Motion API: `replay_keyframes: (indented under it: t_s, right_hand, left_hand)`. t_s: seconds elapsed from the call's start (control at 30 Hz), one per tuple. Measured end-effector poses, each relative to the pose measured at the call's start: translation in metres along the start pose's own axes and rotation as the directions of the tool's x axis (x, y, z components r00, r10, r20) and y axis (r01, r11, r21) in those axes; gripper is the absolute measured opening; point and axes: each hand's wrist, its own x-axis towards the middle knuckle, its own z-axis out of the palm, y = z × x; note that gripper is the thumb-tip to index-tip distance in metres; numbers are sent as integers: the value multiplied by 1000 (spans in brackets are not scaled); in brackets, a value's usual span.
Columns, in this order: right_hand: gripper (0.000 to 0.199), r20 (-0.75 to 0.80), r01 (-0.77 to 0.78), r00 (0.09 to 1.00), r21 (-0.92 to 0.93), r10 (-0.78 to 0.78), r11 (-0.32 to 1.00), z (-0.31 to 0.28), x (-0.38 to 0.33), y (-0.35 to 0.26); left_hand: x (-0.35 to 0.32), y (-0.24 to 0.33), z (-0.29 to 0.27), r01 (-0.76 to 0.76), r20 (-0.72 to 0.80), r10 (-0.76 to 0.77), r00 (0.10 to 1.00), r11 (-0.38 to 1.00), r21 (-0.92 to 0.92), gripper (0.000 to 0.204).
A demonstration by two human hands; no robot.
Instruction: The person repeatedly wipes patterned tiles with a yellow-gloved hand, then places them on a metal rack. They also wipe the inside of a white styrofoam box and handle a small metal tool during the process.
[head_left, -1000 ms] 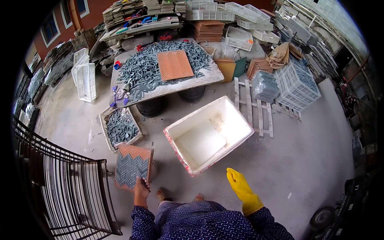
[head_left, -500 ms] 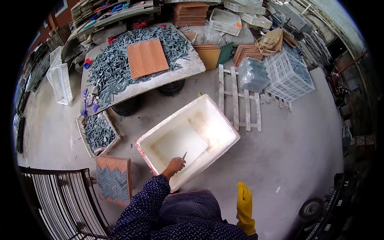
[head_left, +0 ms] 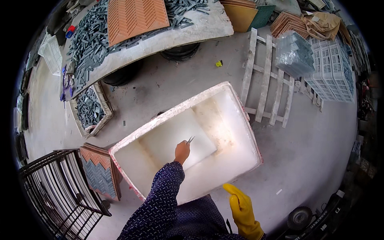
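Note:
My bare left hand (head_left: 183,151) is closed around a small metal tool with two thin pointed tips (head_left: 191,140). It hangs over a white foam box (head_left: 239,172), whose worn rim has red marks; a pale flat panel (head_left: 196,150) shows inside. The tool's exact kind is too small to tell. My right hand (head_left: 241,208), in a yellow rubber glove, is beside the box's near edge. Its fingers are loosely stretched, and nothing shows in it.
At the far left, a table (head_left: 140,60) bears dark tile strips and an orange herringbone mould (head_left: 136,20). A bin of strips (head_left: 106,118), filled mould stack (head_left: 100,176) and black metal rack (head_left: 60,188) stand left. A wooden pallet (head_left: 264,80) and white crates (head_left: 330,68) lie right.
My view has tipped down and come nearer the foam box, which looks larger. My left hand reaches farther over it with the tool. My gloved right hand has come up closer to its edge.

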Motion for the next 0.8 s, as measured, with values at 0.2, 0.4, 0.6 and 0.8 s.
replay_keyframes:
  t_s: [0.2,0.4,0.6,0.8]
  right_hand:
    - [28,108,-230,965,-74,237,970,-34,39,12]
    - [28,56,-61,996,-58,64,996,-29,65,23]
    - [46,108,-83,991,-7,84,996,-9,84,31]
    - [79,310,34,941,-485,136,874,38,156,52]
  left_hand:
    - [30,7,17,123,-9,-123,992,991,60,19]
    - [28,3,6,20,-32,-20,999,1000,-7,16]
    - [10,-3,-11,-67,-3,67,998,992,-106,14]
    - [-38,-4,-46,-119,49,125,991,987,-111,11]
